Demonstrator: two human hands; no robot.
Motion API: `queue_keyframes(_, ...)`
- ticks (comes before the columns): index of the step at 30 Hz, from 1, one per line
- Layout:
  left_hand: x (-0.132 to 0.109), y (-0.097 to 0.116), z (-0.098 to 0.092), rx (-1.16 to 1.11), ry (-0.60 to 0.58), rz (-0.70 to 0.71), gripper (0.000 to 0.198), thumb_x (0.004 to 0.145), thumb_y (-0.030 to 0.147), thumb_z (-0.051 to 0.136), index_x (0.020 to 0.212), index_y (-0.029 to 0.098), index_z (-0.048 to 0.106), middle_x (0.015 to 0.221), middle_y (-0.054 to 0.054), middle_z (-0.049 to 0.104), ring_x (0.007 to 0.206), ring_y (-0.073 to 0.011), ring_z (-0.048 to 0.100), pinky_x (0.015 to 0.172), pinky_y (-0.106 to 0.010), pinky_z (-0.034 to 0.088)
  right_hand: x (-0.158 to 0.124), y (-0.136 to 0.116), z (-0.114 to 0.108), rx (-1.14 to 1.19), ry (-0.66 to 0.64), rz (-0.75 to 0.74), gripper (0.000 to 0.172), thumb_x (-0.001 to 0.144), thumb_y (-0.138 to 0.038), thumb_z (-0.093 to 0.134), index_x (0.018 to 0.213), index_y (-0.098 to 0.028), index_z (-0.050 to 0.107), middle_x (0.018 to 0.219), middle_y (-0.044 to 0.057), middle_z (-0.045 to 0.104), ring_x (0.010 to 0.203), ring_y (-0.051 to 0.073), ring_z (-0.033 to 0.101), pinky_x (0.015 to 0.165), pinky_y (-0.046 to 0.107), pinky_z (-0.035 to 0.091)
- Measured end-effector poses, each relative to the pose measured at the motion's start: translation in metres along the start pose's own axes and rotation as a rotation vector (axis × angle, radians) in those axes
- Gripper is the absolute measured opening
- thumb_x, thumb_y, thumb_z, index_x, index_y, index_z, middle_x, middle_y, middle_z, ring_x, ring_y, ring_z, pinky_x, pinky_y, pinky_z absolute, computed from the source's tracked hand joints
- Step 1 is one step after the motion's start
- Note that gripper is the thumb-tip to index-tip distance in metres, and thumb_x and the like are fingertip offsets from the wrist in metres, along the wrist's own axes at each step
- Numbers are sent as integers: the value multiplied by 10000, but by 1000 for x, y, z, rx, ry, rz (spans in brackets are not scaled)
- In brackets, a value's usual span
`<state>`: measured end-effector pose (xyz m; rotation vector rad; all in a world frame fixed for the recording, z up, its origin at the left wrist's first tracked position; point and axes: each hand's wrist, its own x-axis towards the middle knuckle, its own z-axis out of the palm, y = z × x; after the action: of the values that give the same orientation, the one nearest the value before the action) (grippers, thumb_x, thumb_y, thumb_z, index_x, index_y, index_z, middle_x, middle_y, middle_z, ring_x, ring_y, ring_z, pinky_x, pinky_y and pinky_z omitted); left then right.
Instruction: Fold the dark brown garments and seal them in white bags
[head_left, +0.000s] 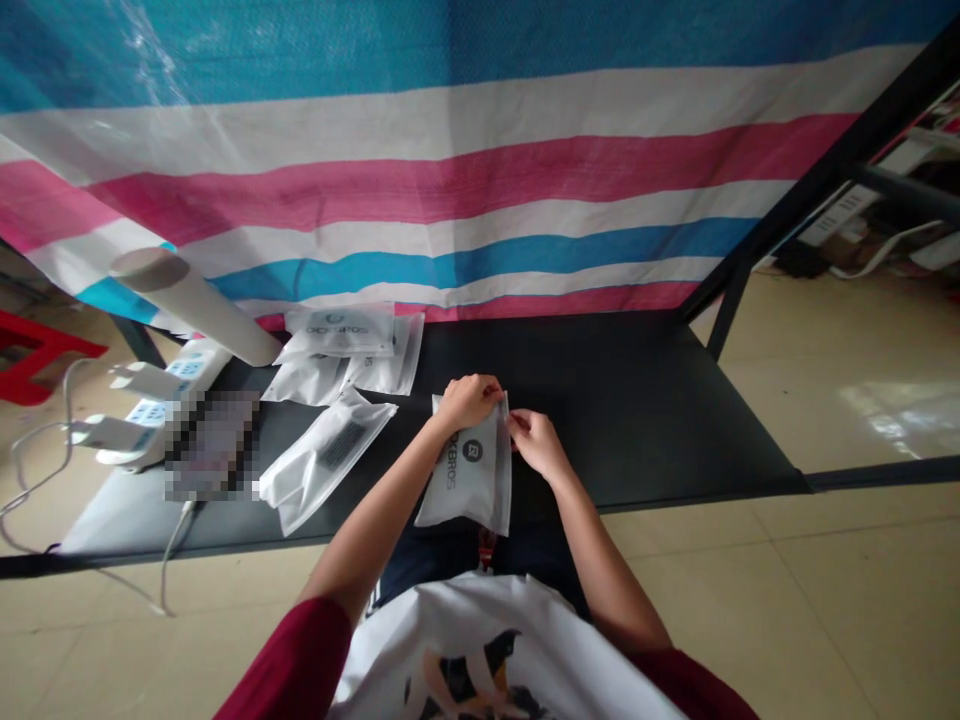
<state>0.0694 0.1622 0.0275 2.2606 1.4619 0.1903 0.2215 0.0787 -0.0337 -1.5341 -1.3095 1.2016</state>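
A white frosted zip bag (471, 468) with a dark logo lies on the black table (645, 410) in front of me. My left hand (469, 399) is closed on the bag's far top edge. My right hand (536, 443) pinches the same edge at its right corner. The bag's near end hangs over the table's front edge.
More white bags (346, 350) lie in a loose pile at the back left, and one (324, 458) holds something dark. A white tube (196, 303) lies at the left. A white power strip (161, 400) with plugs and cables sits further left. A striped tarp (450, 180) hangs behind.
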Motion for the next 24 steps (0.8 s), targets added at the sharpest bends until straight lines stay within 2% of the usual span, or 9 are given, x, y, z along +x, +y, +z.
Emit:
queue_keyframes(5,27,-6,-16,9,101,-72,258,946,361,492,1041,249,704,1010,-64,737,1008,-245,659,849,-336,450,-65,12,9,123,-59,91,326,863,-476,570,938,-175,669,799,77,716,709,230,705,540,319,582)
queue_keyframes(9,29,2,-16,8,189,19,240,947,356,499,986,237,704,1029,-68,719,1089,-270,594,943,-408,417,-90,14,7,195,-106,116,351,863,-517,584,918,-177,653,815,79,716,758,227,713,557,308,586)
queue_keyframes(11,16,8,-11,10,305,66,261,947,378,501,1077,230,673,1150,-90,676,1163,-291,532,985,-451,400,-89,12,0,226,-45,106,411,833,-537,627,1043,-183,633,883,77,713,777,220,711,571,308,593)
queue_keyframes(13,-2,10,-3,4,415,79,365,939,417,514,1238,221,585,1298,-119,585,1232,-308,469,1009,-477,394,-82,11,-8,256,18,100,512,827,-565,626,1183,-200,581,962,79,706,792,212,707,580,309,598)
queue_keyframes(16,-29,4,15,-26,488,87,532,938,467,504,1383,183,434,1417,-173,451,1308,-330,412,1041,-507,381,-67,9,-18,241,-12,88,490,867,-587,553,1168,-204,604,982,82,698,825,215,695,594,306,594)
queue_keyframes(18,-40,-6,29,-72,479,102,606,940,497,491,1428,165,354,1465,-204,378,1360,-336,381,1077,-526,356,-55,9,-20,186,-61,73,453,897,-575,498,1102,-199,647,920,71,698,816,218,684,608,311,586)
queue_keyframes(21,-47,-21,47,-173,420,133,665,954,521,455,1472,155,256,1509,-217,315,1421,-317,331,1128,-516,328,-33,6,-18,61,-63,-5,398,911,-505,491,1061,-190,682,905,71,719,841,231,684,716,336,569)
queue_keyframes(24,-48,-29,55,-235,353,196,708,955,522,450,1492,127,211,1529,-226,298,1453,-310,291,1158,-499,314,-8,-2,-14,-66,-65,-75,336,904,-444,525,1012,-183,706,929,93,744,898,266,697,771,338,533)
